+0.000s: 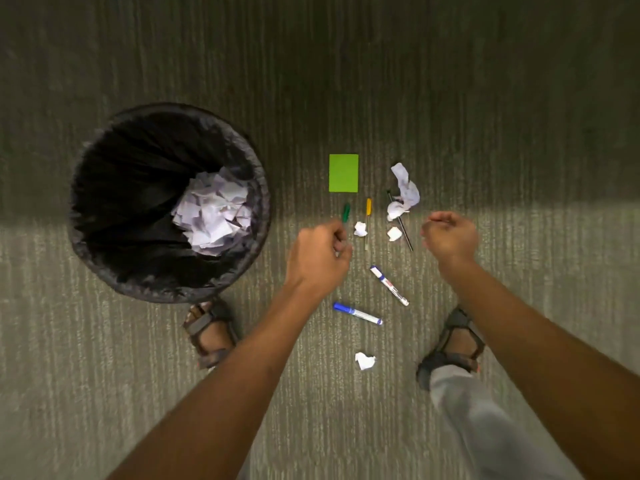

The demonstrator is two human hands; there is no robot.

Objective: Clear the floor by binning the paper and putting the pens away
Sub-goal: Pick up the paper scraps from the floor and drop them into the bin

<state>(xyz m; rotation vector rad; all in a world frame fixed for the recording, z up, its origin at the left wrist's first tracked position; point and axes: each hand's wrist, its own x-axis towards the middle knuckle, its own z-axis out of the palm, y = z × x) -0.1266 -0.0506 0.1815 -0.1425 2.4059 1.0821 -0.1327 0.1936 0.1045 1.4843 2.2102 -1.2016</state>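
Crumpled paper [403, 192] and pens [358, 314] lie scattered on carpet beside the paper-filled black bin [104, 216].

I can't read any text from here. The 2 white markers on the carpet, one near my right hand [389, 285] and one with a blue cap [357, 313], carry printed labels on their barrels, but the print is too small and blurred to make out. The green card [343, 173] looks blank.

A single wide-angle view from the person's head looks almost straight down at the carpeted floor [485, 116] from standing height. Both forearms reach in from the bottom edge, and the sandalled feet [211, 332] sit low in frame.
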